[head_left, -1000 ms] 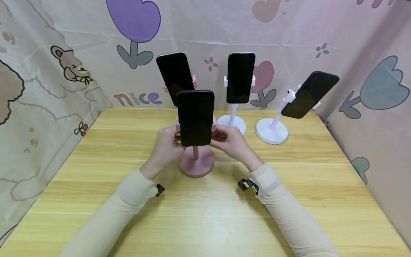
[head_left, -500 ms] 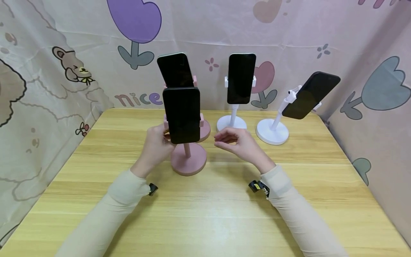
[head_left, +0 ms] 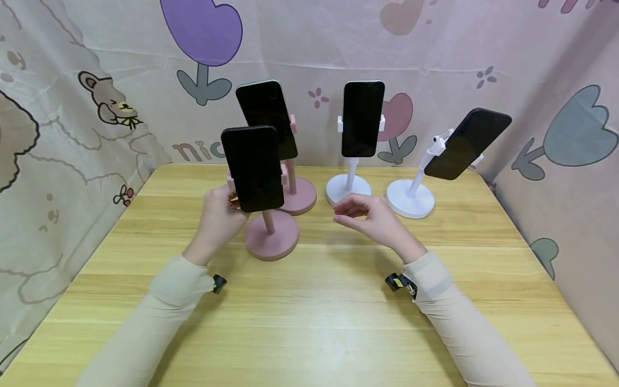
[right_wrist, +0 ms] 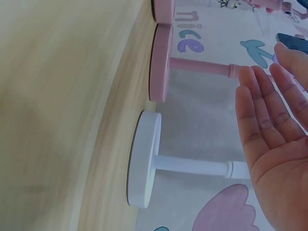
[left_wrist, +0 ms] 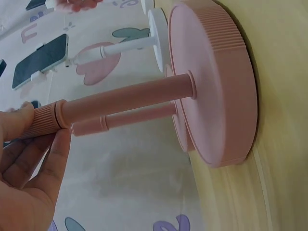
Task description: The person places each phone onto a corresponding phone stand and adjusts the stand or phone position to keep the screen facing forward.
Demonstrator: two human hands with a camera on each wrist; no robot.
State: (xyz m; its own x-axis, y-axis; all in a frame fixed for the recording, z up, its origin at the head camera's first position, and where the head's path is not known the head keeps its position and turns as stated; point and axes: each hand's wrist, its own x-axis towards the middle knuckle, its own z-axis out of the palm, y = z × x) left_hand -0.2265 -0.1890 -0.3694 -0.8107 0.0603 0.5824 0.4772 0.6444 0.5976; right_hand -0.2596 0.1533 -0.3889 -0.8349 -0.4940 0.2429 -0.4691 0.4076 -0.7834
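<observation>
My left hand (head_left: 216,219) grips the front pink phone stand (head_left: 272,239) behind the black phone (head_left: 253,169) clamped in it. In the left wrist view, thumb and fingers pinch the ribbed collar (left_wrist: 44,119) at the top of the stand's stem. The round pink base (left_wrist: 199,96) is on or very near the table; its phone is out of that view. My right hand (head_left: 373,219) hovers in front of the middle white stand, holding nothing, its fingers relaxed and slightly bent. The right wrist view shows its palm (right_wrist: 279,159) turned up beside the white stem (right_wrist: 192,165).
Behind stands another pink phone stand (head_left: 302,196) holding a tilted phone (head_left: 266,110). A white stand (head_left: 349,187) holds an upright phone (head_left: 362,118). To the right, another white stand (head_left: 410,199) bears a slanted phone (head_left: 468,143). Printed cloth (head_left: 285,43) hangs behind the table (head_left: 309,322).
My right hand has let go of the front pink stand and moved slightly right. My left hand has shifted that stand leftward and slightly back, uncovering the rear pink stand; its phone now tilts.
</observation>
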